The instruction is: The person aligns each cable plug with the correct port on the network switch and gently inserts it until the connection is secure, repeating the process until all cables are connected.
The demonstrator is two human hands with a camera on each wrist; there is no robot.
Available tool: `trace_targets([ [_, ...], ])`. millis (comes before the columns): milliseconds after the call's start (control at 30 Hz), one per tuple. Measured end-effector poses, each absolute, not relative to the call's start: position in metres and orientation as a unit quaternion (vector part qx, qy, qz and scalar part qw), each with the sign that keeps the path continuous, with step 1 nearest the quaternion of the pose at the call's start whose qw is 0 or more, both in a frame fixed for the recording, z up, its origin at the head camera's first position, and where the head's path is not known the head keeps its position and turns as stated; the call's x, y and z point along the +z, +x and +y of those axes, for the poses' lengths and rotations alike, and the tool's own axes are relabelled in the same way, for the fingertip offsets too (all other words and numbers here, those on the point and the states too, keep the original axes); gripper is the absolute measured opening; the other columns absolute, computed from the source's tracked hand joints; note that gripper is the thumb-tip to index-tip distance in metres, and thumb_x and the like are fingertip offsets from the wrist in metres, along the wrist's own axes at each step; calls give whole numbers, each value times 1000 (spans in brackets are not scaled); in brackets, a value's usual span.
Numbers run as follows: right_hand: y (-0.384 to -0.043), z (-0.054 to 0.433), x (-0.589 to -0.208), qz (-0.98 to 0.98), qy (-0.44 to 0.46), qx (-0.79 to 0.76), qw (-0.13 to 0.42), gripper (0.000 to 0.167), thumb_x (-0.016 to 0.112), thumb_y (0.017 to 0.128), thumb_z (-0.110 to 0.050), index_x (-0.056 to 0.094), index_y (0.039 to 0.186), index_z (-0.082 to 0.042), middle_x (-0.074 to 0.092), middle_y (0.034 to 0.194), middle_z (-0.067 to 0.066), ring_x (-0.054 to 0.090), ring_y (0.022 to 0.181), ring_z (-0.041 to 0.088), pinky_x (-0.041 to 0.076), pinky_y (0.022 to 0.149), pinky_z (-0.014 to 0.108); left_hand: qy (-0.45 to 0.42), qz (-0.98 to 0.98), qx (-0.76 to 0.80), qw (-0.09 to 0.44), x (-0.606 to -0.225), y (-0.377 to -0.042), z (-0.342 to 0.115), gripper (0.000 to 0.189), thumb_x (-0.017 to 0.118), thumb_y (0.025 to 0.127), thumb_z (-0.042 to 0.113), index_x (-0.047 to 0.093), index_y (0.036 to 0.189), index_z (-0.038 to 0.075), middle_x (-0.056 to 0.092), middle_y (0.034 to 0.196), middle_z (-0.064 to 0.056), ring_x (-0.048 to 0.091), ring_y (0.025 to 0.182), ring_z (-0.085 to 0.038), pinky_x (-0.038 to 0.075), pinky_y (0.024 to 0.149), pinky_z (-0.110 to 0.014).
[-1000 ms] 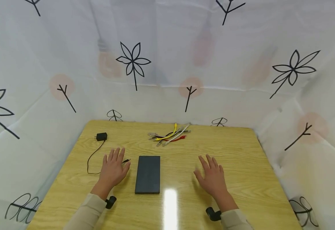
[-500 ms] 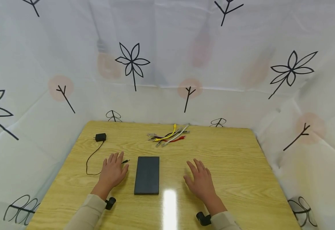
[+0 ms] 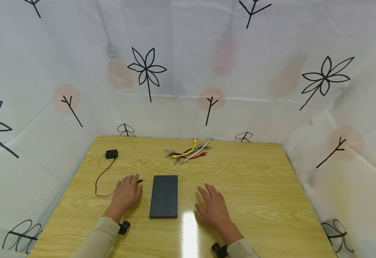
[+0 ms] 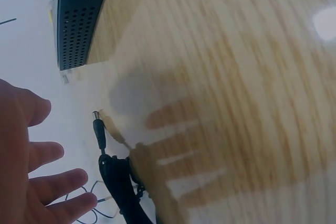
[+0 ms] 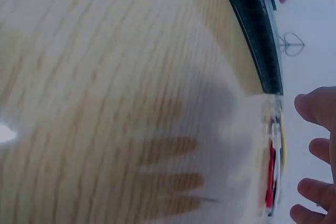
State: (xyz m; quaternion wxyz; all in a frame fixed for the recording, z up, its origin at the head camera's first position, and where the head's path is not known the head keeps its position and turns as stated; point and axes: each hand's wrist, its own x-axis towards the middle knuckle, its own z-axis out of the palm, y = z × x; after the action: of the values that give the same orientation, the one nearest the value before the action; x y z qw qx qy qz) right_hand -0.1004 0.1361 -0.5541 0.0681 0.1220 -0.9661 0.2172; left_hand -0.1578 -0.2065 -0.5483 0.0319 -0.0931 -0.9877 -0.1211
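Note:
A flat dark network switch (image 3: 163,196) lies on the table between both hands. Vent holes mark its side in the left wrist view, and a row of ports (image 5: 257,30) shows in the right wrist view. My left hand (image 3: 126,193) hovers left of it, fingers spread, holding nothing. Below that hand runs the cord of a black power adapter (image 3: 112,154), its barrel plug (image 4: 98,129) sticking out beyond the fingers. To the right of the switch, my right hand (image 3: 213,208) is above the table with loosely spread fingers, touching nothing.
Several short network cables, among them a yellow one (image 3: 188,152), a red one (image 3: 201,155) and a white one (image 3: 196,152), lie heaped at the table's back edge. Patterned white cloth (image 3: 181,71) surrounds the wooden table (image 3: 255,172) at the back and sides.
My right hand has moved left and slightly nearer to me, towards the switch. My left hand has dropped slightly. The switch, adapter and cables lie where they were.

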Motion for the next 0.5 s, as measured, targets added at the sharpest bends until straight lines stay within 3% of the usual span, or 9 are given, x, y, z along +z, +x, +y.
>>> trace_targets([
  [267, -99, 123, -562, -961, 152, 218, 75, 56, 68, 88, -33, 52, 139, -16, 45, 145, 18, 42, 134, 42, 40, 101, 62, -89, -989, -112, 34, -553, -161, -208, 45, 51, 99, 23, 50, 139, 2, 53, 132, -22, 49, 124, -41, 38, 100, -63],
  [500, -96, 113, -565, -951, 169, 255, 46, 54, 66, 89, -32, 53, 138, -14, 45, 145, 19, 43, 134, 42, 41, 102, 58, -81, -990, -114, 32, -556, -164, -208, 40, 49, 100, 20, 54, 136, 3, 55, 127, -21, 50, 121, -41, 40, 98, -63],
])
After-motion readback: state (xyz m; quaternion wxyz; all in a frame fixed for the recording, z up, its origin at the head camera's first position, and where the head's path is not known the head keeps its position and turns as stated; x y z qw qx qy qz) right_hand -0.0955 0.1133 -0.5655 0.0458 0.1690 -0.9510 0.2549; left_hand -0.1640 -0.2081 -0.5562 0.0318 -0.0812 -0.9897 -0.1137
